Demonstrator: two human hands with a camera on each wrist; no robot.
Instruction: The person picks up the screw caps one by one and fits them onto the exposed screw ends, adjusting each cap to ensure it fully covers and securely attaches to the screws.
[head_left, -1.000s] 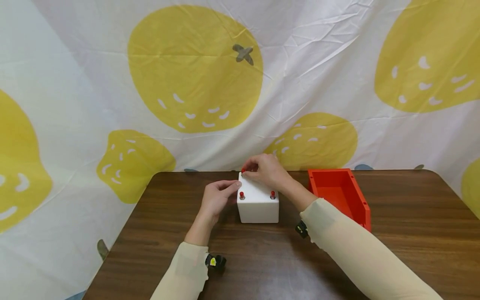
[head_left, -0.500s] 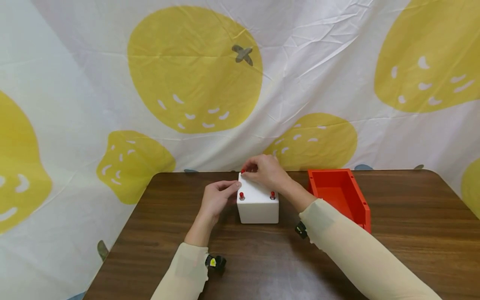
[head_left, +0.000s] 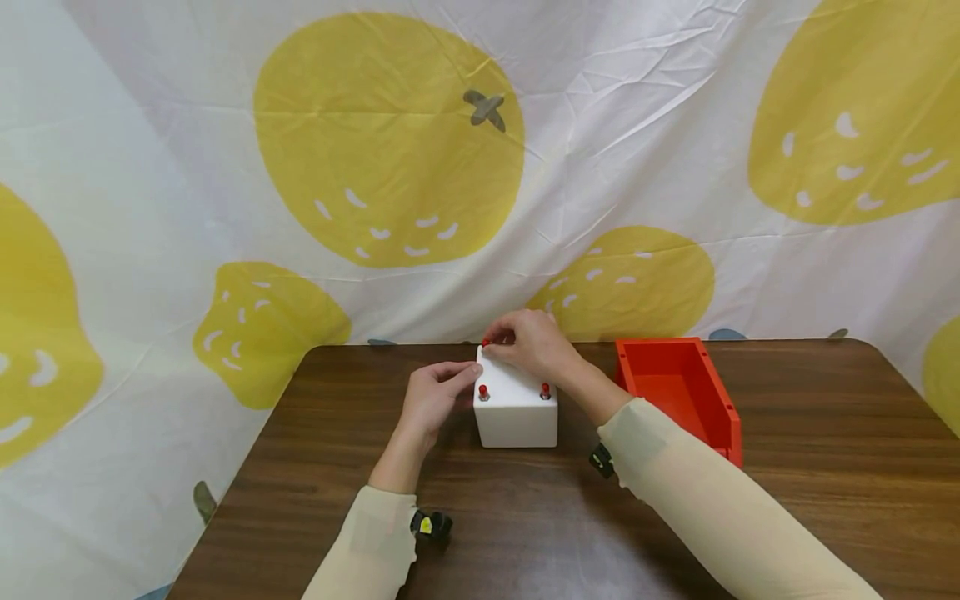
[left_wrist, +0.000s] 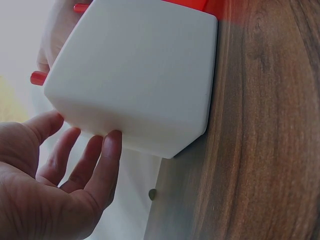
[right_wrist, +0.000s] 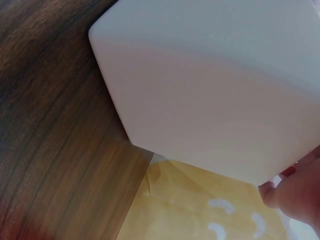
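Observation:
A white box [head_left: 517,426] stands on the table with red-capped toggle switches on its top. Two of these, a near-left switch [head_left: 483,392] and a near-right switch [head_left: 545,391], are in plain sight. At the far-left corner my right hand [head_left: 534,340] pinches another red-capped toggle switch [head_left: 486,342] between thumb and fingers, which partly cover it. My left hand [head_left: 430,396] rests its fingertips on the box's left side. In the left wrist view, the left hand's fingers [left_wrist: 111,147] touch that side, the thumb near the top edge. The box's far-right top corner is hidden behind my right hand.
A red open-fronted bin [head_left: 675,392] stands on the wooden table [head_left: 337,467] to the right of the box, partly behind my right forearm. A fabric sheet [head_left: 172,167] with yellow fruit prints hangs along the table's back edge.

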